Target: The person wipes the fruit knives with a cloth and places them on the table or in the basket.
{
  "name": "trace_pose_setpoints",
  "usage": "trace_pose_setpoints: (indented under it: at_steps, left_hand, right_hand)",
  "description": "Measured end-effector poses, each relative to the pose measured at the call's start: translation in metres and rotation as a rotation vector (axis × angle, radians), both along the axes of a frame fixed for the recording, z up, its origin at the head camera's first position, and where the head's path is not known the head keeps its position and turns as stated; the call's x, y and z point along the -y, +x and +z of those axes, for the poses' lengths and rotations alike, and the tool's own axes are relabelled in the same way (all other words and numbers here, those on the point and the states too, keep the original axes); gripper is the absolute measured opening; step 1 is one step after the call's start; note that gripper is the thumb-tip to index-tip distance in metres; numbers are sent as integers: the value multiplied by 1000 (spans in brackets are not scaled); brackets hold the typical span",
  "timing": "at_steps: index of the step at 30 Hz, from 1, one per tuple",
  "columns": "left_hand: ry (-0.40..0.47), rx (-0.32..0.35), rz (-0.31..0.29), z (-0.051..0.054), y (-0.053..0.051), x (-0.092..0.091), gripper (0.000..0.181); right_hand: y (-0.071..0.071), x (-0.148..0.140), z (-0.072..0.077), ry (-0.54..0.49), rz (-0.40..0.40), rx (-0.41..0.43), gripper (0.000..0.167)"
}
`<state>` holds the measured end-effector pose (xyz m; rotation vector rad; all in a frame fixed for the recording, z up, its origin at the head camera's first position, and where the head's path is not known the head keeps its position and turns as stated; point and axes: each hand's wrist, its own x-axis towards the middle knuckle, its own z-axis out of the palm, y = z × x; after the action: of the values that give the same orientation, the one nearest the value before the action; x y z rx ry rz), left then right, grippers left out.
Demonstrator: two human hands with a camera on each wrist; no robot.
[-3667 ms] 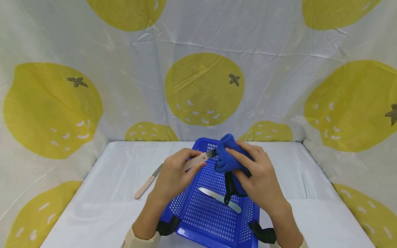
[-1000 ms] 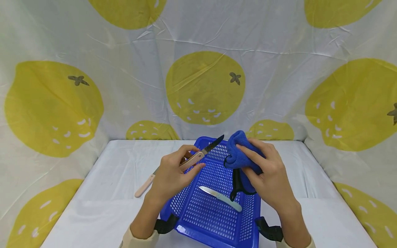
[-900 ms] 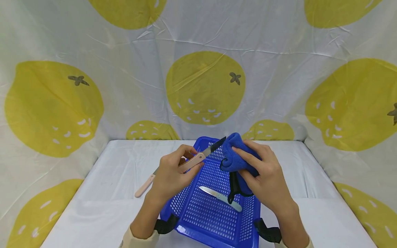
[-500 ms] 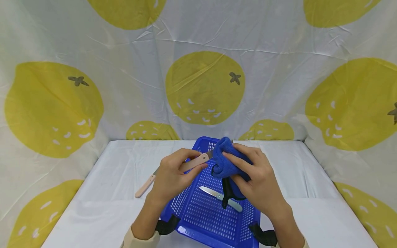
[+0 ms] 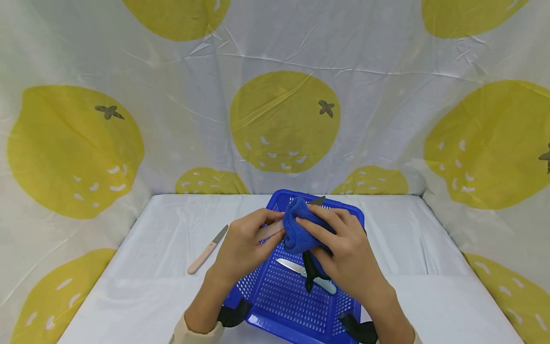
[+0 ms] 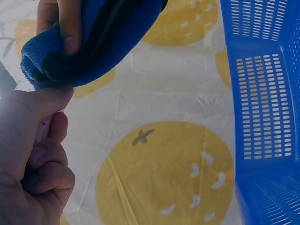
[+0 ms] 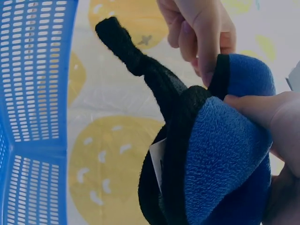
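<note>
In the head view my left hand (image 5: 242, 243) grips a knife by its pale pink handle (image 5: 270, 231). A folded blue towel (image 5: 298, 231) with black trim wraps the knife's blade near the handle, and the dark blade tip (image 5: 317, 200) sticks out past it. My right hand (image 5: 343, 243) pinches the towel round the blade. The right wrist view shows the towel (image 7: 220, 159) bunched in that hand, its black loop hanging free. In the left wrist view my left thumb (image 6: 51, 99) touches the towel's edge; the blade is hidden there.
Below the hands stands a blue perforated basket (image 5: 279, 306). A knife with a light blue-green handle (image 5: 326, 285) lies in it, partly covered by the towel's loop. Left of the basket, a second pink-handled knife (image 5: 202, 258) lies on the white cloth (image 5: 150, 296).
The right hand has moved the towel left along the blade to the handle, after it stood clear of the blade a second ago. The blade tip now shows beyond it. The left hand has barely moved.
</note>
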<state>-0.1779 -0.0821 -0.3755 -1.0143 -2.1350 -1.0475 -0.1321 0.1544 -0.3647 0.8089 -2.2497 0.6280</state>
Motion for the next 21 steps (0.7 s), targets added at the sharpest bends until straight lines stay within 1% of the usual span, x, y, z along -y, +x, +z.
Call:
trace_pose_setpoints:
  at_steps: [4,9,21]
  left_hand:
    - [-5,-11,-1,-1,0,-1,29]
    - [4,-22,-12,0,0,-2,27]
    - [8,-8,-11,2,1,0,28]
  right_hand:
    - [0,1,-1,-5,-36,-5,50]
    - [1,0,-1,-33,-68,14,51]
    - [-8,-13,-2,-112,-142,-1,54]
